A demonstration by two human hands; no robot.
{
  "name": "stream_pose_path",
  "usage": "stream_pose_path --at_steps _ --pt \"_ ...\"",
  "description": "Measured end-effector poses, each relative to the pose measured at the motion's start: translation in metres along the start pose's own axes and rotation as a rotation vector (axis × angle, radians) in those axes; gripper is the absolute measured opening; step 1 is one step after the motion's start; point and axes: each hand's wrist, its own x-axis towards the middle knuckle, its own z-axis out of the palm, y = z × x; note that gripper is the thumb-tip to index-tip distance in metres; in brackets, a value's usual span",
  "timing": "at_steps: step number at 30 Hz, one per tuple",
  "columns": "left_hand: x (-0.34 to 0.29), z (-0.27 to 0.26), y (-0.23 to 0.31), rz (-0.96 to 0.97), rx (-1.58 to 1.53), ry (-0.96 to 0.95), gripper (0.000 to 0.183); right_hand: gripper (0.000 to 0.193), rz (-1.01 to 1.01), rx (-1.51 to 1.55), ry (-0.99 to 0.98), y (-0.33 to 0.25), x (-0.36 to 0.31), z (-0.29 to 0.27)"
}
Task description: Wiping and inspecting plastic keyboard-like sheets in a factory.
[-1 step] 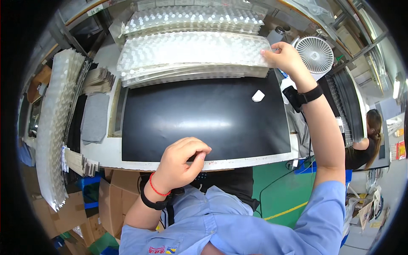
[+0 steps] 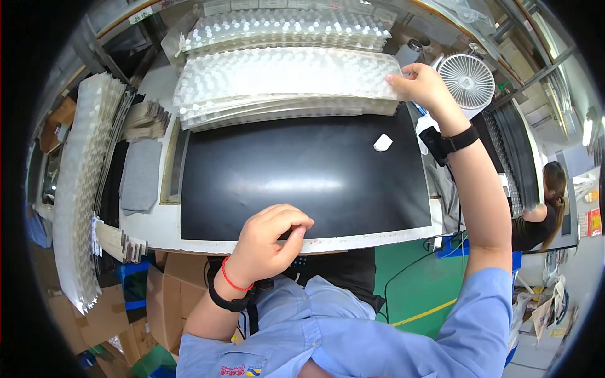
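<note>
1. Clamping the right hand (image 2: 426, 85) on the right end of the translucent sheet (image 2: 287, 72), atop the stack (image 2: 265, 111) behind the black mat (image 2: 302, 170).
2. Curling the left hand (image 2: 268, 242) loosely together by the front edge of the counter (image 2: 378, 238).

Looks same as prev. pic, upper L thru lower R of frame; can't make out any shift.

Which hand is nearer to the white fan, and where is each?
Right. The right hand is just left of the fan, at the right end of the translucent sheets; the left hand is farther, by the near edge of the black mat.
</note>
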Motion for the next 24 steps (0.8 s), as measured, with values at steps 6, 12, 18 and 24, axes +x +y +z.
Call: stream_pose_path --at_steps 6,12,18,24 --pt "0.000 -0.001 -0.002 0.020 0.004 -0.020 0.012 0.034 -0.003 0.323 -0.070 -0.001 -0.001 -0.009" --pt "0.000 -0.002 -0.002 0.014 -0.017 -0.011 0.013 0.017 -0.155 0.724 -0.029 -0.021 -0.058 -0.032" --pt "-0.002 -0.003 -0.004 0.074 -0.022 0.001 0.014 0.009 -0.541 0.677 0.134 0.002 -0.162 -0.009" --pt "-0.014 0.002 0.000 0.199 -0.090 -0.225 0.024 0.021 -0.194 0.613 0.080 0.004 -0.250 0.039"
